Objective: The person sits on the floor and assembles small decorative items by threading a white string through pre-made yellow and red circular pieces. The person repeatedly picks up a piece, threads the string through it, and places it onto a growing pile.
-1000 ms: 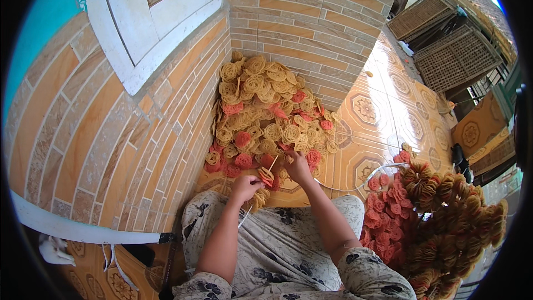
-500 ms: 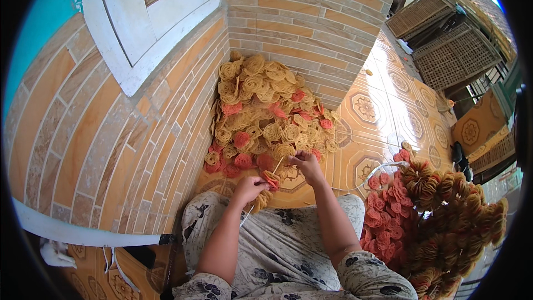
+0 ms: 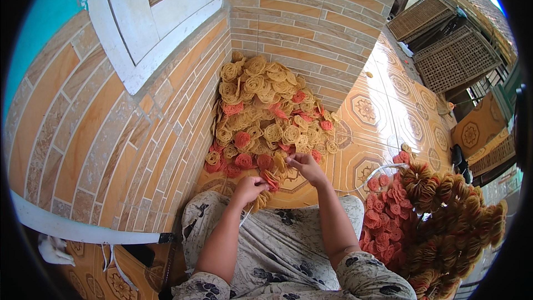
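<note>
My left hand [image 3: 250, 190] is closed around a short strung stack of round, coiled lattice crackers, with a pink one [image 3: 270, 180] at its upper end. Yellow crackers [image 3: 260, 200] of the same strand hang below the hand, over my lap. My right hand [image 3: 308, 169] pinches a yellow lattice cracker [image 3: 281, 162] just above the pink one. The thin pale stick of the strand is mostly hidden here. Beyond both hands, a big heap of loose crackers [image 3: 261, 103], mostly yellow with some pink, rests against the wall corner.
On my right sit a pile of pink crackers [image 3: 384, 211] in a white-rimmed container and bunches of strung brown-yellow crackers [image 3: 449, 228]. A tiled wall [image 3: 111, 150] and white door [image 3: 155, 28] bound the left. Woven bamboo racks [image 3: 455, 58] stand far right.
My right hand held the bare tip of the pale stick; now it pinches a yellow cracker there, covering the stick. My left hand has barely moved.
</note>
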Tool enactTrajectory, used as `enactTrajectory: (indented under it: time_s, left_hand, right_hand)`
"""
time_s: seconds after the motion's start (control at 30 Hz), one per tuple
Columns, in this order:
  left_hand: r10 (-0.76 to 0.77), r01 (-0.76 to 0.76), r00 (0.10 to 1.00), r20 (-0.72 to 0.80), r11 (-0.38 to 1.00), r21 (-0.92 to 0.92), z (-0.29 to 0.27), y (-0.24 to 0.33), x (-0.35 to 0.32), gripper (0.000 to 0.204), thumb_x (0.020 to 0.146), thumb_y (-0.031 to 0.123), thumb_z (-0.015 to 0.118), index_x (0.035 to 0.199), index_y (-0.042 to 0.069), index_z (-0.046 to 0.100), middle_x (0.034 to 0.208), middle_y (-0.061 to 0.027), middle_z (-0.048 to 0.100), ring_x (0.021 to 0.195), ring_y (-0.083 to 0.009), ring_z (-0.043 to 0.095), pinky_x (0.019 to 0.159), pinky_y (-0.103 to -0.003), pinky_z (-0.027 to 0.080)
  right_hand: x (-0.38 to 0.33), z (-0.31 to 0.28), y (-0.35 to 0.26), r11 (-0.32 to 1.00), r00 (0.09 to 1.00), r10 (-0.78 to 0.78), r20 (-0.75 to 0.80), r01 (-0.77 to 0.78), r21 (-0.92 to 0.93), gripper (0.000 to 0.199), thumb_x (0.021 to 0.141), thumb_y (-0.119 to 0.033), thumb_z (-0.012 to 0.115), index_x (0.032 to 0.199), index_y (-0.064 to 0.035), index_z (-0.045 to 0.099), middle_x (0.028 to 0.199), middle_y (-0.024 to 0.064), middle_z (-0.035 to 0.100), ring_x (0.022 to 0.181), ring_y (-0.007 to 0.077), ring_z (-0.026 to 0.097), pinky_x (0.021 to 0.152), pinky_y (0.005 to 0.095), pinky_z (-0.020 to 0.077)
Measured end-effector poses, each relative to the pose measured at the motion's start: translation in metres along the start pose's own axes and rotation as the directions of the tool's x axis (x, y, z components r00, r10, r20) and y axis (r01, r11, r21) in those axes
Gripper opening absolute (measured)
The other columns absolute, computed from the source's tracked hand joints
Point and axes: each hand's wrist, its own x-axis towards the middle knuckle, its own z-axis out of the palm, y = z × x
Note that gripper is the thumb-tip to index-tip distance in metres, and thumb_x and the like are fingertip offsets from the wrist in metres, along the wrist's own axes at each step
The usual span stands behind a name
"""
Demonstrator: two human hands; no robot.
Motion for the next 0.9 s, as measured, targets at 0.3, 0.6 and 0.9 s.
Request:
enactTrajectory:
  time_s: [0.3,0.6,0.9]
  left_hand:
    - [0.059,-0.061,0.997,-0.045,0.998,-0.033,0.006,-0.023,0.012,0.027,0.083,0.026,0.07,0.096,0.003,0.071,0.084,-0.0114,0.071,0.075,-0.0197,0.066,0.071,-0.032,0.048]
    - [0.013,-0.016,0.997,-0.079,0.999,-0.044,0.0,-0.039,0.017,0.028,0.083,0.029,0.071,0.097,0.005,0.072,0.081,-0.0107,0.071,0.071,-0.0178,0.066,0.067,-0.032,0.048]
    - [-0.006,-0.003,0.996,-0.09,0.995,-0.1,-0.003,-0.03,0.015,0.026,0.084,0.026,0.07,0.097,0.003,0.072,0.082,-0.0096,0.072,0.073,-0.015,0.066,0.068,-0.03,0.049]
  right_hand:
    - [0.005,0.014,0.009,0.962,0.994,-0.042,-0.101,0.068,0.266,0.031,0.092,-0.03,0.063,0.109,-0.005,0.055,0.085,0.0023,0.063,0.078,0.013,0.057,0.069,0.0273,0.0448]
    - [0.023,0.038,0.045,0.626,0.905,-0.293,-0.307,-0.061,-0.778,0.048,0.078,-0.023,0.071,0.121,-0.0135,0.052,0.119,0.0165,0.048,0.108,0.0356,0.052,0.087,0.0462,0.0425]
    - [-0.002,0.037,-0.003,0.893,0.938,-0.334,-0.087,0.286,-0.347,0.018,0.082,-0.013,0.065,0.094,0.0006,0.062,0.088,0.0172,0.064,0.085,0.0321,0.062,0.075,0.0365,0.0488]
